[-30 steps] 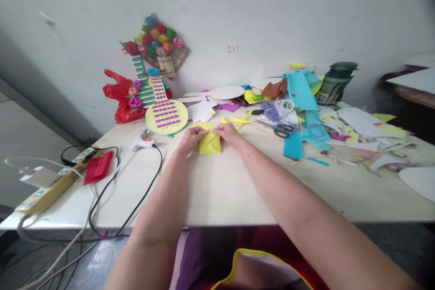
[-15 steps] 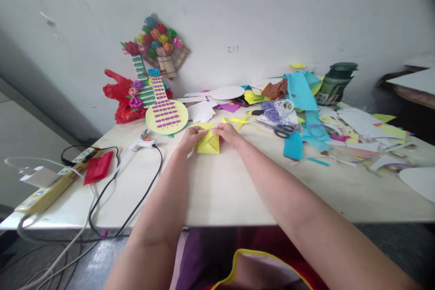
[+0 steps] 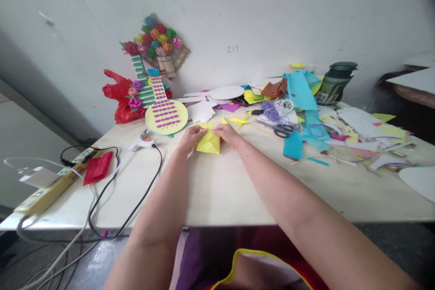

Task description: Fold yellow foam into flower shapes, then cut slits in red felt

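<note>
A small folded yellow paper (image 3: 208, 144), with creases across its face, is held over the middle of the table. My left hand (image 3: 192, 138) pinches its upper left edge between thumb and fingers. On the opposite side my right hand (image 3: 227, 135) grips the upper right edge the same way. The thumbs point toward each other along the top of the paper. Just beyond my right hand lie yellow paper strips (image 3: 239, 120). Behind my left hand stands a round pale-yellow cardboard guitar shape (image 3: 166, 123) with purple bars.
Scissors (image 3: 283, 131), yarn (image 3: 283, 108), blue paper (image 3: 292, 146) and many scraps lie to the right, with a dark green bottle (image 3: 335, 84) behind. On the left are a glue gun (image 3: 141, 144), a red packet (image 3: 98, 168), a power strip (image 3: 56, 190) and looping cables.
Both hands keep nearly the same place and grip. The yellow paper's front face has shifted slightly, and its creases look different. Nothing else has visibly moved.
</note>
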Demonstrator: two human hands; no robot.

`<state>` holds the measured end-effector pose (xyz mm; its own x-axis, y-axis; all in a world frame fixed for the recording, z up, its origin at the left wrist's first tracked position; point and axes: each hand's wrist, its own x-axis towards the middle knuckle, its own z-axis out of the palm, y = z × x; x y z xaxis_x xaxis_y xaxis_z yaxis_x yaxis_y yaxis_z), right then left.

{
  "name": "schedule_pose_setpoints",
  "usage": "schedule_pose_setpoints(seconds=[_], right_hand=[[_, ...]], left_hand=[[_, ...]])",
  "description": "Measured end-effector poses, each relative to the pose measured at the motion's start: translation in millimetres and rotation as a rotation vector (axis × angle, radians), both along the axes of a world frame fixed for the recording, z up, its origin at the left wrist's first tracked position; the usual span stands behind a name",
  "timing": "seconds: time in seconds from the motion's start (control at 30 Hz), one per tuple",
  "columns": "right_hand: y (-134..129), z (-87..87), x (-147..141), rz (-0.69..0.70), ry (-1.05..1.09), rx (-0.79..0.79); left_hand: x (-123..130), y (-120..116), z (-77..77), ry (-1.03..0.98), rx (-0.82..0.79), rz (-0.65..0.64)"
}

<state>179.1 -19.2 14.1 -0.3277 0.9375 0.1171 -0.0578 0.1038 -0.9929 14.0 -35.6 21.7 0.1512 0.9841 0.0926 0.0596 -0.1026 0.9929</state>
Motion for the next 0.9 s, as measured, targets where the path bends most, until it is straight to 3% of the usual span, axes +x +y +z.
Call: schedule_pose_setpoints(seconds=[0.3,0.63,0.8,0.9], right_hand=[[0.8,0.1,-1.1,-0.041,-0.032,0.105],[-0.1,1.9,0.0,-0.017,-0.005,0.048],[2.2,2.3,4.7,0.002,0.077,-0.105],[4.7,-0.1,4.8,0.009,0.047,-0.088]], left_hand=[[1.0,0.1,0.9,0.045,0.003,-0.006],[-1.7,2.2,-1.2,0.053,0.041,0.050],[-3.0,3.2,0.1,0.051,0.086,0.105],[-2.3,2.7,1.6,0.058,0.095,0.123]])
